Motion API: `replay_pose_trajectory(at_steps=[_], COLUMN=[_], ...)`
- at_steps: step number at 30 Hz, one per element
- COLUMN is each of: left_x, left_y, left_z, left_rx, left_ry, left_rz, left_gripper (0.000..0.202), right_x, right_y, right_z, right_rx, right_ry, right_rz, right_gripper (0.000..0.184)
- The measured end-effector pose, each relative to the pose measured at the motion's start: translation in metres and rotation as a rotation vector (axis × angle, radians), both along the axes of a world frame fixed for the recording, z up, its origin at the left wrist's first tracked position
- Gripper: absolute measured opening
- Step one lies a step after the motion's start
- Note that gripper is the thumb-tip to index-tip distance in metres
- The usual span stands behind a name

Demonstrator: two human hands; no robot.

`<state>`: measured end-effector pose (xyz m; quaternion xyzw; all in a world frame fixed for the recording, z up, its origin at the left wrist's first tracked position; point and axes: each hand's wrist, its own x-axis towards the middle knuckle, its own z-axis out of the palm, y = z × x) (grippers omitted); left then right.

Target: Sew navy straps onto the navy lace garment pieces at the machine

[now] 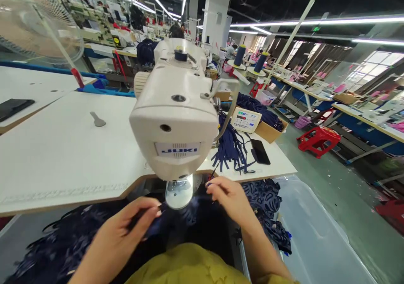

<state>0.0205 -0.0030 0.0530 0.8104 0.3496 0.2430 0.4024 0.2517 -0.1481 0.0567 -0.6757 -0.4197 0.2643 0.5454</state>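
A white JUKI sewing machine (176,120) stands in front of me, its lit bed (179,191) between my hands. My left hand (132,225) is closed in a pinch left of the bed, on the edge of a dark navy fabric (189,214). That fabric lies under and in front of the bed, mostly in shadow. To the bed's right, my right hand (229,197) pinches a small dark navy strap (208,184) between thumb and fingers; most of the strap is hidden. A bundle of navy straps (232,147) lies on the table beyond this hand.
Navy garment pieces (57,242) pile up at lower left, patterned ones (265,208) beside a clear plastic bin (315,225) at right. A black phone (260,152), control panel (246,120) and cardboard box (271,130) sit at the table's right. A metal piece (97,119) lies left.
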Motion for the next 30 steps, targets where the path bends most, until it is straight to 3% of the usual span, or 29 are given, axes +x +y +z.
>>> replay_pose_trajectory(at_steps=[2, 5, 9, 14, 19, 23, 26, 30], left_x=[0.020, 0.036, 0.035, 0.034, 0.032, 0.026, 0.025, 0.026], left_y=[-0.016, -0.030, -0.031, -0.030, -0.034, -0.035, -0.035, -0.034], left_z=[0.005, 0.006, 0.004, 0.003, -0.004, -0.007, -0.005, -0.003], left_rx=[-0.006, -0.026, -0.028, -0.006, 0.041, 0.177, 0.372, 0.682], left_ry=[-0.002, -0.024, 0.010, 0.071, 0.086, 0.042, 0.020, 0.032], left_rz=[-0.147, -0.172, -0.221, -0.193, -0.179, -0.289, -0.352, -0.354], left_gripper=[0.030, 0.028, 0.021, 0.020, 0.020, 0.017, 0.017, 0.024], right_x=[-0.027, -0.044, -0.043, -0.045, -0.052, -0.055, -0.055, -0.052], right_y=[0.003, 0.004, 0.003, 0.004, 0.003, 0.000, 0.000, -0.001], right_z=[0.006, 0.008, 0.003, -0.004, -0.009, -0.011, -0.012, -0.003], right_rx=[-0.044, -0.046, -0.037, 0.006, 0.035, -0.021, -0.071, -0.161], right_ry=[-0.152, -0.267, -0.292, -0.273, -0.248, 0.007, 0.185, 0.064], right_rz=[0.143, 0.214, 0.228, 0.169, 0.227, 0.277, 0.292, 0.322], right_gripper=[0.015, 0.015, 0.015, 0.012, 0.012, 0.017, 0.017, 0.016])
